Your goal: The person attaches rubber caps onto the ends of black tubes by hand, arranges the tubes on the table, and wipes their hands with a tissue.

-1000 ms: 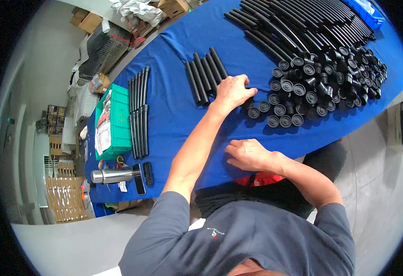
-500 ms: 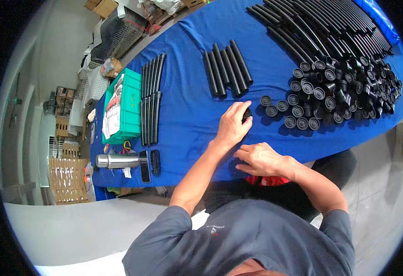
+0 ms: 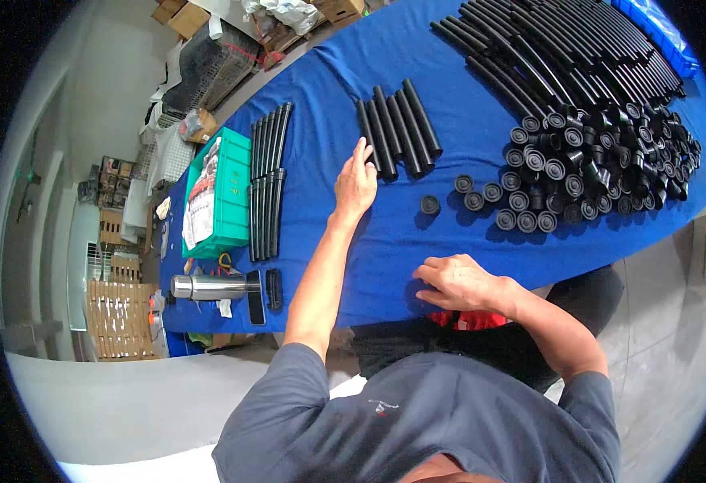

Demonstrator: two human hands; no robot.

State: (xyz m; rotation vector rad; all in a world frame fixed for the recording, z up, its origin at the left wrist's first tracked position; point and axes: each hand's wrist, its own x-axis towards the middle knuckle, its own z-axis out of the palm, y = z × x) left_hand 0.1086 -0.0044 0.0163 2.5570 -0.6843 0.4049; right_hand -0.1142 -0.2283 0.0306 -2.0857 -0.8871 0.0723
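My left hand [image 3: 355,183] reaches over the lower part of the leftmost black tube [image 3: 364,121], its fingers closed around it. That tube lies at the left side of a small group of black tubes [image 3: 401,125]. My right hand [image 3: 459,282] rests at the near table edge with loosely curved, parted fingers, and nothing shows in them. Between the hands and the pile, a single round black cap [image 3: 429,205] stands on the blue cloth. More black caps [image 3: 492,191] stand to its right, beside a large heap of caps [image 3: 602,161].
Long black tubes [image 3: 562,56] are stacked at the back right. On the left are a green crate [image 3: 232,193], two rows of joined black tubes [image 3: 266,213], a steel flask [image 3: 212,287], a phone [image 3: 255,298] and a black case [image 3: 273,288]. Blue cloth [image 3: 320,72] covers the table.
My left hand has let go of the black cap, leaving it standing on the cloth, and has moved left and away from me to the leftmost tube. My right hand has barely moved.
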